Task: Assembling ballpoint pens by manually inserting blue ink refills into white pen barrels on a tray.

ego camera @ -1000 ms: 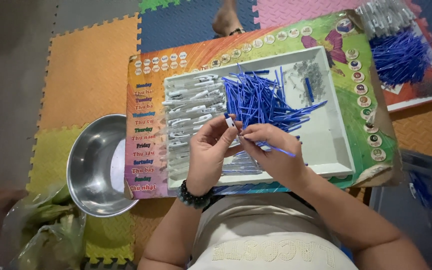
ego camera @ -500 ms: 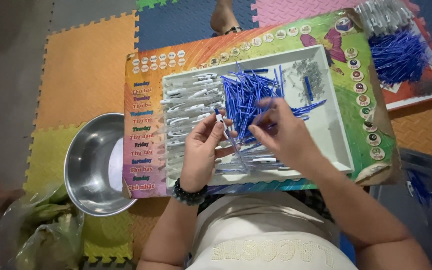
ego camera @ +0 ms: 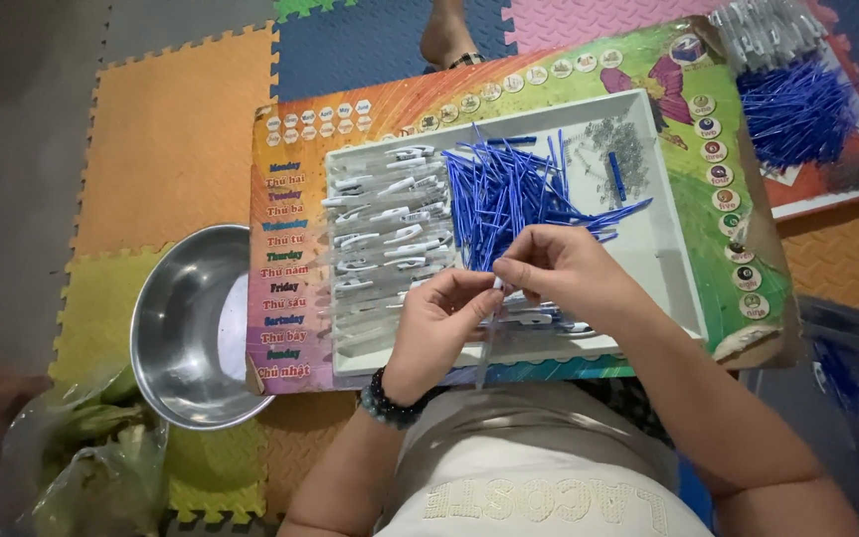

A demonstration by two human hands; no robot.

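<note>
- Two hands meet over the near edge of a white tray (ego camera: 683,298); left hand (ego camera: 434,328) and right hand (ego camera: 559,273) are both pinched on one clear pen barrel (ego camera: 487,343), which hangs down from the fingertips past the tray's front rim.
- Tray contents: a heap of blue refills (ego camera: 509,189) in the middle; a row of clear barrels (ego camera: 385,214) on the left.
- The tray rests on a colourful printed board (ego camera: 285,229); a steel bowl (ego camera: 186,328) lies on the foam floor mat (ego camera: 171,129) just beside the board; a second tray (ego camera: 847,169) with more blue refills sits at the upper right.
</note>
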